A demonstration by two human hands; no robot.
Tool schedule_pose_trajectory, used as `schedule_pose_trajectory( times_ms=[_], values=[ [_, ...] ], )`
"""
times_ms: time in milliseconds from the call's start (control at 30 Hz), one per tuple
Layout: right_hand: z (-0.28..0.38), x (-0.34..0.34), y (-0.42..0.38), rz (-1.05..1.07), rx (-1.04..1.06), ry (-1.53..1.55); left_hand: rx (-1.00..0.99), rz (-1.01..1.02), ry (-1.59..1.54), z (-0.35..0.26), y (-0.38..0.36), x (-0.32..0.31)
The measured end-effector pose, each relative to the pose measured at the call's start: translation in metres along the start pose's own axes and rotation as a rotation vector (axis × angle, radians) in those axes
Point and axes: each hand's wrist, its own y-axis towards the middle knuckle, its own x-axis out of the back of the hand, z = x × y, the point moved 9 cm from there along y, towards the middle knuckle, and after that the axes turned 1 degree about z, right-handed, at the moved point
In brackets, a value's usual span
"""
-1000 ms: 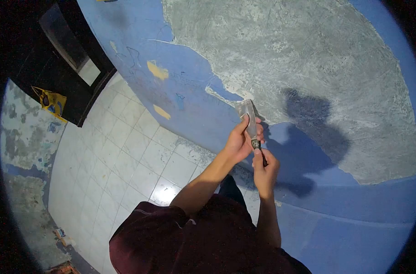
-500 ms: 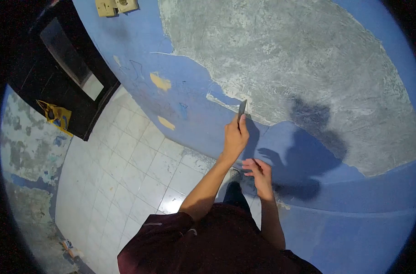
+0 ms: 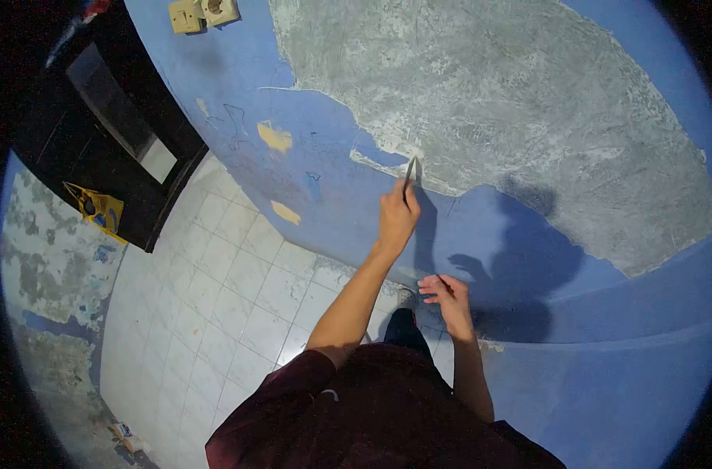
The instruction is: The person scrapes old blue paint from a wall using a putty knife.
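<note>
My left hand (image 3: 399,217) is closed around a thin dark scraper (image 3: 410,173). The scraper's blade is seen nearly edge-on, its tip at the lower border of a grey plaster patch (image 3: 489,102) on the blue wall (image 3: 324,187). Around the tip the plaster looks whitish, beside a small blue notch with a pale rim. Lower and to the right, my right hand (image 3: 451,303) has its fingers apart in front of the wall's base, with nothing visible held.
A yellow bag (image 3: 102,211) hangs by the dark door (image 3: 74,148). Switch and socket plates (image 3: 202,13) are at the upper left of the wall. White floor tiles (image 3: 215,266) lie below, with my foot (image 3: 405,298) near the wall. Small items (image 3: 127,439) sit at lower left.
My left hand has moved slightly up and left with the scraper, whose blade has turned from its broad face to nearly edge-on. My right hand has barely moved. The view has shifted slightly.
</note>
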Motion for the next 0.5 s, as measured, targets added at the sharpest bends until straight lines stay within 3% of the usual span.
schedule_pose_trajectory(
  times_ms=[167,300,367,500],
  values=[
    [-0.01,0.0,-0.005,0.006,-0.069,-0.016,0.077,0.11,0.06,0.019,-0.018,0.001],
    [-0.006,0.003,-0.006,0.025,-0.048,-0.035,0.07,0.062,0.04,-0.016,0.01,0.018],
    [-0.01,0.005,-0.006,0.034,-0.069,-0.04,-0.055,0.007,0.026,-0.018,0.017,0.012],
    [-0.01,0.007,-0.006,0.048,-0.065,-0.064,-0.011,0.02,0.104,0.035,-0.019,0.0]
  ],
)
